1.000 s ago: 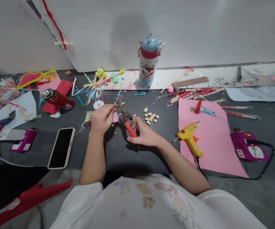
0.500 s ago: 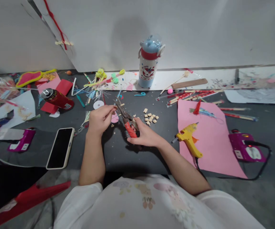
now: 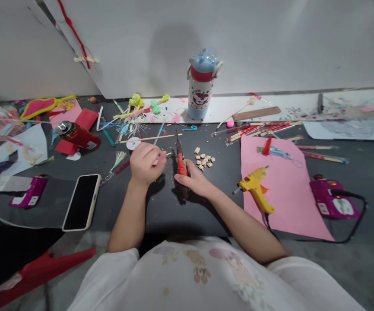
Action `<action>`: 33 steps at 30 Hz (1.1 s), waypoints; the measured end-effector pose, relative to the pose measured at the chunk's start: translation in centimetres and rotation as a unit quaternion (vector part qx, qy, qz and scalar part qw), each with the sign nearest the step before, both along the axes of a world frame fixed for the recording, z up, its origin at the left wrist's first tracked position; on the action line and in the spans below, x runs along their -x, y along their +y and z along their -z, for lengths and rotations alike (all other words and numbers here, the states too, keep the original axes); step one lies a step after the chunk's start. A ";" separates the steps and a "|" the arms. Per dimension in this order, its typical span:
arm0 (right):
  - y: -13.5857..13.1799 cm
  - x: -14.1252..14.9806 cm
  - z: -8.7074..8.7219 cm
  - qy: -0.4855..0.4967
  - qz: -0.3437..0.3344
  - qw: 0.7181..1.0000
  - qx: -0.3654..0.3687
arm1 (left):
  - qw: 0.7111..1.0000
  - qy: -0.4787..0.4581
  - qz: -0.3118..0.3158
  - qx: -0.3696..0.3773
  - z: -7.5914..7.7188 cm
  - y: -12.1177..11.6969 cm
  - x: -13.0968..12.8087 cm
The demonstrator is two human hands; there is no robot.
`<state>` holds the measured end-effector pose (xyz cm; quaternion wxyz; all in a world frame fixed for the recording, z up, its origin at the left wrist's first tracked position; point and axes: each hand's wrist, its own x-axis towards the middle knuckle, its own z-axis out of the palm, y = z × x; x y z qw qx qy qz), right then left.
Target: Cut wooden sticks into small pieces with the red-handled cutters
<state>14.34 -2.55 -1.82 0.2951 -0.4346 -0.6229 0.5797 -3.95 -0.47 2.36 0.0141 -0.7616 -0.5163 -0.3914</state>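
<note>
My right hand point(image 3: 196, 178) is wrapped round the red handles of the pliers point(image 3: 179, 160), whose jaws point away from me. To the left, my left hand point(image 3: 147, 163) is closed with its fingers curled; what it holds, if anything, is hidden. A bit of pink shows at its fingers, and I cannot tell whether it is held or lies behind them. Just beyond this hand is a thin wooden stick point(image 3: 161, 137), crossing a white disc point(image 3: 133, 143). Right of the pliers lies a small heap of short cut wooden pieces point(image 3: 204, 162).
A bottle point(image 3: 201, 88) stands at the back. On the right, a yellow glue gun point(image 3: 255, 185) rests on pink paper point(image 3: 290, 198) beside a purple power strip point(image 3: 332, 201). At left are a phone point(image 3: 82, 202), a tilted can point(image 3: 78, 134) and craft scraps.
My left hand has moved slightly right and nearer to me, its fingers curling in. The pliers have turned more upright in view. A wooden stick now shows beyond my left hand.
</note>
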 end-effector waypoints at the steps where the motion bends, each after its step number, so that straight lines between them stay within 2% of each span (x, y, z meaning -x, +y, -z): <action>1: 0.0 0.0 0.1 0.004 0.006 1.000 0.007 | 0.998 -0.036 0.024 0.053 0.1 -0.1 -0.5; 2: 0.1 0.1 0.2 0.008 0.011 1.000 0.016 | 0.989 -0.075 0.048 0.118 0.3 -0.3 -0.9; 4: 0.2 0.1 0.3 0.025 0.012 0.999 0.026 | 0.952 -0.140 0.104 0.250 0.6 -0.4 -1.8; 7: 0.3 0.2 0.5 0.060 0.001 0.998 0.011 | 0.870 -0.217 0.172 0.408 1.1 -0.4 -2.8; 10: 0.5 0.4 0.9 0.082 -0.006 0.996 -0.023 | 0.809 -0.306 0.172 0.473 1.4 -0.2 -3.4; 13: 0.5 0.5 1.5 0.094 0.002 0.995 -0.042 | 0.779 -0.370 0.157 0.481 1.6 0.0 -3.7; 21: 0.4 0.8 2.4 0.123 0.001 0.992 -0.026 | 0.778 -0.387 0.147 0.472 1.7 0.2 -3.8; 33: 0.5 0.8 1.7 0.106 0.009 0.993 -0.050 | 0.778 -0.385 0.158 0.471 1.7 0.2 -3.8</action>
